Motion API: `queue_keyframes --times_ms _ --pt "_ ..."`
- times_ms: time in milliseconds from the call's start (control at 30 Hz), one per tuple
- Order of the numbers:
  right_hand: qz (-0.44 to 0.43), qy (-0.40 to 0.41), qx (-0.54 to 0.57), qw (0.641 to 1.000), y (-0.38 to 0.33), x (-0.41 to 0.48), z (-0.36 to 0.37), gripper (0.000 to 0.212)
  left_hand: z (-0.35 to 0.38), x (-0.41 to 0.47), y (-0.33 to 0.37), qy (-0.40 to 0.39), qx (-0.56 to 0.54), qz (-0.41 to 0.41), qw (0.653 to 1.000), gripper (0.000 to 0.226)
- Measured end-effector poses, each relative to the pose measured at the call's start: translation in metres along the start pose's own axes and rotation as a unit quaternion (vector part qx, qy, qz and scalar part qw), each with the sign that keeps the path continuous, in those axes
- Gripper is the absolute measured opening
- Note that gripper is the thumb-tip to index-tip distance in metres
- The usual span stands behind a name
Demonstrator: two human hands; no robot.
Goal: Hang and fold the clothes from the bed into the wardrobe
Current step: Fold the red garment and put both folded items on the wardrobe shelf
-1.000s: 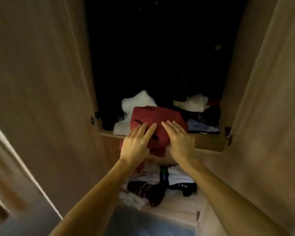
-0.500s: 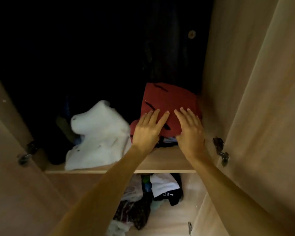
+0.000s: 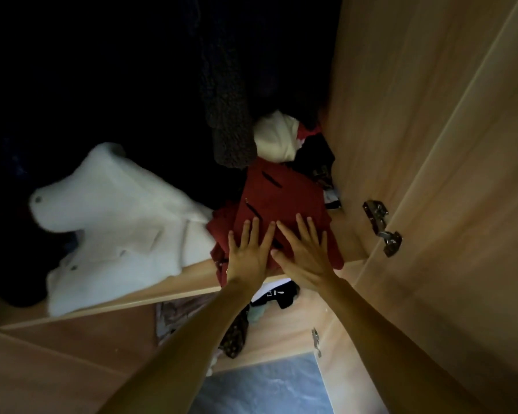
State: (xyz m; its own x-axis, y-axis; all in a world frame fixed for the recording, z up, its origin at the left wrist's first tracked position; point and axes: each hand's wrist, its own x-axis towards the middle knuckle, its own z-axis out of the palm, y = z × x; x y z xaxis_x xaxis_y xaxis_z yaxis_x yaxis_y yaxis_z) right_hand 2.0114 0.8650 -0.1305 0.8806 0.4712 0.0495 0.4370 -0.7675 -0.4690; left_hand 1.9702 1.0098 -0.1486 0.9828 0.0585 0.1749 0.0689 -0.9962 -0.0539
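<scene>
A folded dark red garment [image 3: 281, 198] lies on the wardrobe shelf [image 3: 192, 274], on top of other clothes at the shelf's right end. My left hand [image 3: 248, 255] and my right hand [image 3: 304, 252] lie side by side on its near part, fingers straight and spread, pressing flat on the cloth. The garment's near edge hangs slightly over the shelf front.
A white fleecy jacket [image 3: 111, 222] fills the shelf's left half. A dark knitted garment [image 3: 231, 127] hangs above, a cream cloth [image 3: 277, 138] behind. Mixed clothes [image 3: 275, 295] lie on the lower shelf. The open right door [image 3: 461, 204] with its hinge [image 3: 382, 227] stands close.
The red garment has gone from the shelf front deeper onto the shelf, both hands pushing it. The view has come closer and tilted, and the hands stay flat on it.
</scene>
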Motion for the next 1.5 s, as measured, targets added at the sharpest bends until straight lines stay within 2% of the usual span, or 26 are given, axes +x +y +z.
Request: queue_keyframes --times_ms 300,400,500,633,733,800,1000,1133,1367,1500 --pt "0.004 0.121 -0.05 0.991 0.019 0.045 0.029 0.066 0.025 0.044 -0.007 0.015 0.023 0.003 1.0 0.091" --pt "0.017 0.132 -0.038 0.99 0.025 0.063 0.032 0.063 0.023 0.062 -0.009 -0.002 0.028 0.001 1.0 0.085" --pt "0.029 0.098 -0.044 0.994 0.02 0.057 0.03 0.065 0.01 0.055 -0.01 -0.055 0.02 0.02 0.998 0.086" --pt "0.04 0.086 -0.029 0.995 0.007 0.031 0.009 0.068 -0.015 0.034 -0.016 -0.069 -0.049 0.046 0.995 0.098" --pt "0.02 0.099 -0.012 0.995 -0.016 0.003 -0.01 0.073 -0.038 0.001 -0.021 -0.027 -0.154 0.019 0.988 0.093" --pt "-0.005 0.108 0.017 0.994 -0.035 -0.014 -0.025 0.077 -0.06 -0.021 -0.024 0.012 -0.187 0.002 0.982 0.102" --pt "-0.071 0.135 0.034 0.988 -0.116 -0.079 -0.051 0.07 -0.138 -0.124 -0.054 0.054 -0.155 -0.077 0.983 0.098" --pt "-0.125 0.136 0.046 0.982 -0.19 -0.144 -0.042 0.069 -0.183 -0.219 -0.087 0.076 -0.129 -0.095 0.984 0.086" --pt "-0.215 0.123 0.069 0.966 -0.283 -0.238 -0.03 0.066 -0.237 -0.354 -0.126 0.098 -0.097 -0.162 0.977 0.084" --pt "-0.256 0.122 0.072 0.956 -0.331 -0.272 -0.034 0.048 -0.272 -0.409 -0.137 0.127 -0.086 -0.201 0.967 0.085"
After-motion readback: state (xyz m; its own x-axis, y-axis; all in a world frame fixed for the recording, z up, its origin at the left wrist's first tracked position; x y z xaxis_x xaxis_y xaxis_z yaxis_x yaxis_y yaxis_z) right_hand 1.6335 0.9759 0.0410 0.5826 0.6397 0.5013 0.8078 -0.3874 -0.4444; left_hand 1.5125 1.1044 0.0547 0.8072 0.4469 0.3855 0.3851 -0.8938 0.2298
